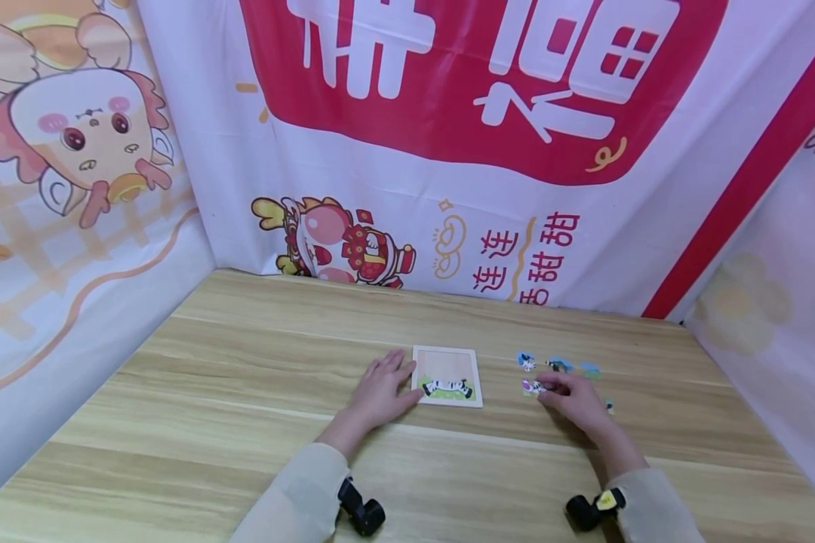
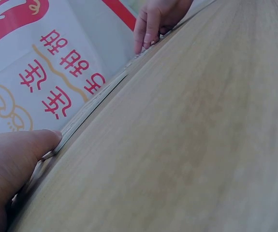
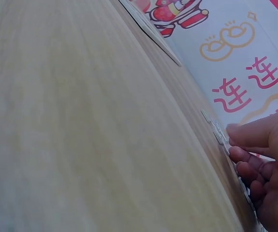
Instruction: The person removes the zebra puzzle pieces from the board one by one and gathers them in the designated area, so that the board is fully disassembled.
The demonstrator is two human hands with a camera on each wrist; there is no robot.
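Note:
A square puzzle tray [image 1: 446,362] with a pale border lies on the table, its lower part filled with a zebra picture [image 1: 448,389] on green. My left hand [image 1: 380,390] rests at the tray's left side, fingers spread, thumb on its lower left corner. In the left wrist view that thumb [image 2: 44,141] presses the tray's edge. To the right of the tray, my right hand [image 1: 573,400] pinches a puzzle piece [image 1: 531,387] with pink and black-and-white print. The right wrist view shows thumb and fingers [image 3: 245,133] meeting at the piece, low over the table.
Loose puzzle pieces lie around the right hand: one with a zebra print [image 1: 526,360], a blue one [image 1: 558,365], a blue-green one [image 1: 591,369] and a small one [image 1: 609,406] beside the wrist. A printed cloth [image 1: 380,173] hangs behind the wooden table [image 1: 244,377].

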